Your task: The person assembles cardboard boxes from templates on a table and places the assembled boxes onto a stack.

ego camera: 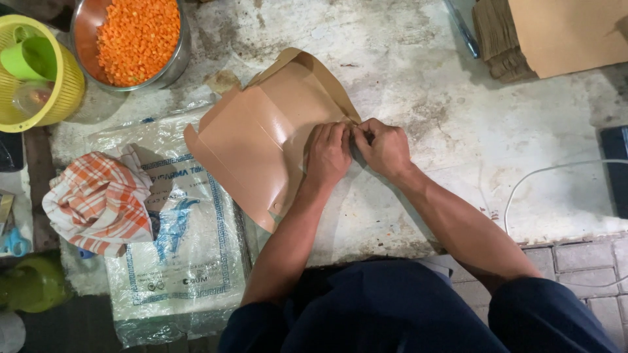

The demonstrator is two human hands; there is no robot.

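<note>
1. Work surface: a stained pale counter (458, 117) carries all items listed below.
2. Workpiece: a flat brown paper box blank (261, 137) lies at the centre of the counter, glossy side up, with its flaps partly raised. Its lower left part overlaps a clear plastic bag (183, 261).
3. Left hand (327, 155): it rests palm down on the right edge of the blank, fingers curled over the fold and gripping the paper.
4. Right hand (384, 147): it sits just beside the left hand, knuckles touching it, fingers pinched on the same corner of the blank. The fingertips are hidden, so the exact grip cannot be told.
5. Both forearms run from the lower frame up to the blank; dark blue sleeves cover the upper arms.
6. Left zone: an orange checked cloth (98, 202) lies bunched on the bag.
7. Upper left zone: a steel bowl (176, 59) holds diced orange pieces (137, 36). A yellow basket (65, 91) stands just beside the bowl and contains a green cup (29, 57).
8. Upper right zone: a stack of brown blanks (549, 36) lies well apart from the hands.
9. Right zone: a white cable (556, 168) curves across the counter.
</note>
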